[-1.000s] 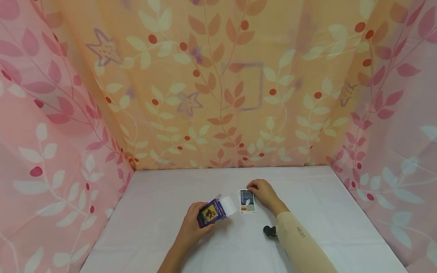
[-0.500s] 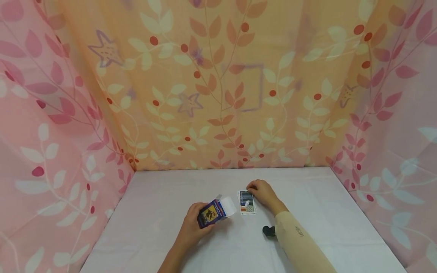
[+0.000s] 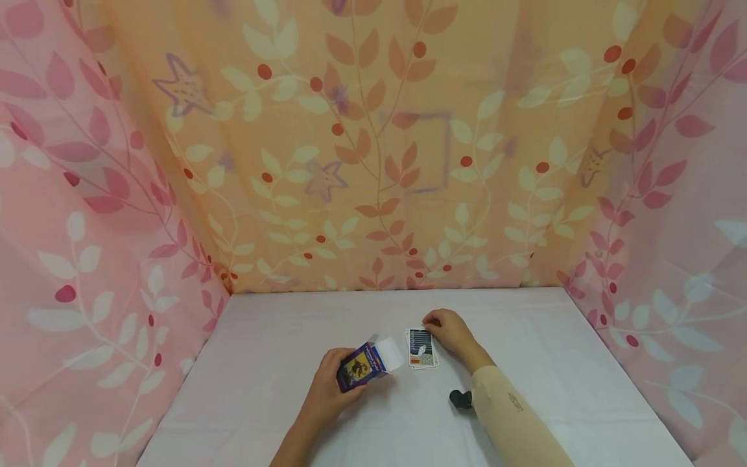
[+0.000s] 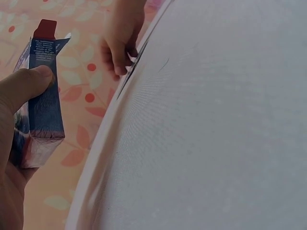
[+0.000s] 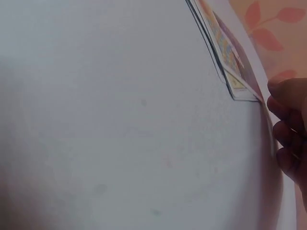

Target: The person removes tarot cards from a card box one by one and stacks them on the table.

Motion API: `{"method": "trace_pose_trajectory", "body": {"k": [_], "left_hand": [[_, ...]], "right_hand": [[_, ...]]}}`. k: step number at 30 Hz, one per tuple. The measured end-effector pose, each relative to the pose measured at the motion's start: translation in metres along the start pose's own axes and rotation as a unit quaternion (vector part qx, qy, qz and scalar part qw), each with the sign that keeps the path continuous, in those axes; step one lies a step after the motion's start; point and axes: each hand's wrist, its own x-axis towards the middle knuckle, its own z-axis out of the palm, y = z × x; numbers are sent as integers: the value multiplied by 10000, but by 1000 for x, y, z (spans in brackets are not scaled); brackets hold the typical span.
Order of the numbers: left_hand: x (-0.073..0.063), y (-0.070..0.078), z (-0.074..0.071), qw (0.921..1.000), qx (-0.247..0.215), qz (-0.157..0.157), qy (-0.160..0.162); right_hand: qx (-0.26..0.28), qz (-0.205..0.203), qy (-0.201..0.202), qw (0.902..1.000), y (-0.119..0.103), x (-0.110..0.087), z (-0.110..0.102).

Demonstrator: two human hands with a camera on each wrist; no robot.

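Orange-and-pink leaf-printed cloth curtain [image 3: 303, 130] spans the top and both sides of the head frame; table under a plain white cloth [image 3: 262, 363] fills the lower centre. Against the frame of a second ago, both the curtain and what lies on the table sit slightly lower, so head movement probably accounts for most of the shift.

Beige long sleeve [image 3: 516, 412] at lower right, a black rounded object [image 3: 460, 399] beside its cuff.

Left hand [image 3: 331, 383], lower centre: grasping the blue-purple cardboard box with a yellow picture panel [image 3: 358, 366], tilted, its white flap [image 3: 390, 353] extended toward the cards. Grasp and box are unchanged over the interval.

Right hand [image 3: 452, 329], right of centre: fingers bent, tips at the upper right corner of the cards. Cannot tell whether they pinch a card or only touch it.

Small stack of white-bordered printed cards [image 3: 421, 349], lying right of the box, apart from the flap. Dark striped top card appears a trace farther left; margin small.

Reading: a minor adjustment at the stack at most; no visible transfer between stack and box over this interval.
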Motion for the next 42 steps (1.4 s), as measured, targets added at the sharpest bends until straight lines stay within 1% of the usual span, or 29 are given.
{"method": "trace_pose_trajectory", "body": {"k": [4, 11, 18, 23, 31, 36, 41, 42], "left_hand": [[-1, -1, 0, 10000, -2, 5, 24], [0, -2, 0, 10000, -5, 48, 46], [0, 0, -1, 9999, -5, 79, 65], [0, 0, -1, 10000, 3, 27, 34], [-3, 0, 0, 10000, 16, -22, 0], [-3, 1, 0, 10000, 62, 31, 19], [-2, 0, -1, 9999, 63, 88, 34], [-2, -1, -1, 10000, 48, 59, 33]], "right_hand": [[157, 13, 161, 9997, -5, -6, -1], [277, -25, 408, 9988, -14, -16, -3], [338, -33, 598, 9976, -24, -28, -6], [319, -167, 761, 9965, -31, -39, -7], [365, -535, 1007, 9928, -43, -59, -9], [448, -659, 1171, 9899, -54, -70, -11], [401, -790, 1302, 9875, -62, -78, -13], [377, -830, 1325, 9870, -63, -79, -13]]}}
